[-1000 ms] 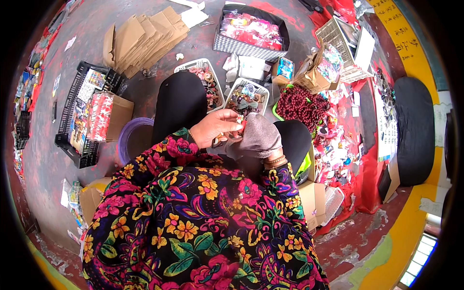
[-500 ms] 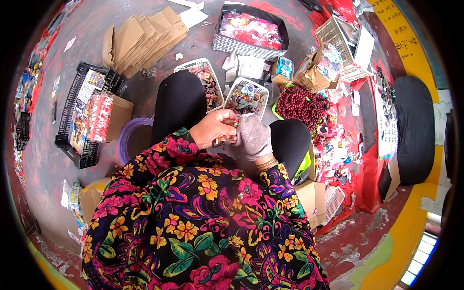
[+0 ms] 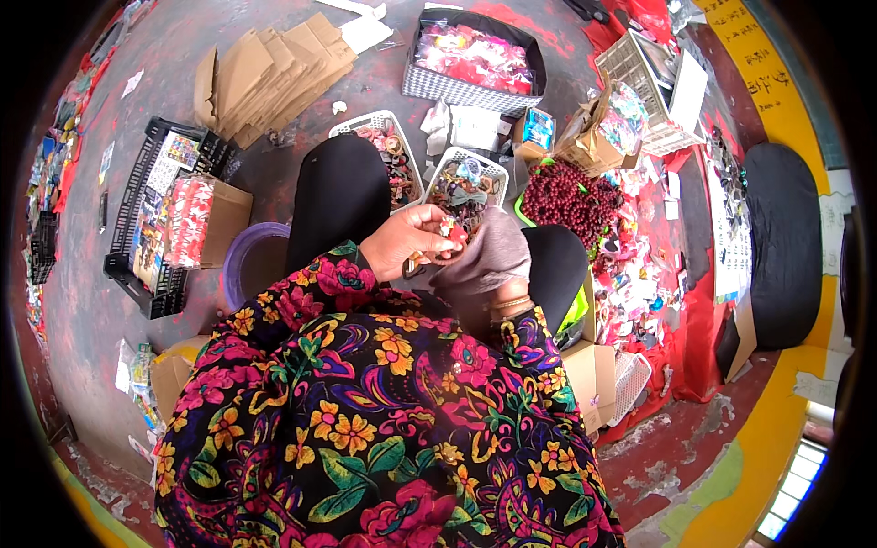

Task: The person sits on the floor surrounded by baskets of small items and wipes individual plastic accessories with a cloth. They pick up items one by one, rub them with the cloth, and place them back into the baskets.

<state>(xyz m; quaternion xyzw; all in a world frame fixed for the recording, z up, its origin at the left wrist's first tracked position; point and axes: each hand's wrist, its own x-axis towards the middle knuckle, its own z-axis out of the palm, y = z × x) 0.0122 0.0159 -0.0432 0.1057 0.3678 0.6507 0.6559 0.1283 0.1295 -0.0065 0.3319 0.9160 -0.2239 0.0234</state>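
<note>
Pinching a small red piece (image 3: 457,236) between thumb and fingers of the left hand (image 3: 402,242), just on the near side of the white basket (image 3: 503,190); covering the right hand (image 3: 510,290), also nearer than that basket, with a mauve-grey cloth (image 3: 489,254), so cannot tell whether closed or loose beneath; probably best done by gripping the red piece firmly at its edge, bringing the cloth in flat and taut, and pressing lightly, clear of any loose part; next, just left of the white basket, see a second basket (image 3: 410,155) of mixed small pieces (image 3: 397,169), and just right of the white basket a heap of dark red beads (image 3: 574,205); beyond and right of that basket, find a blue packet (image 3: 539,126) in a small box (image 3: 525,148), print too small to read; well left of it, a black crate (image 3: 144,290) with printed sheets (image 3: 166,183), likewise illegible; farthest off, well right of the white basket, notice a yellow wall band (image 3: 782,91) carrying dark handwritten characters (image 3: 758,87); cannot make out any brand
</note>
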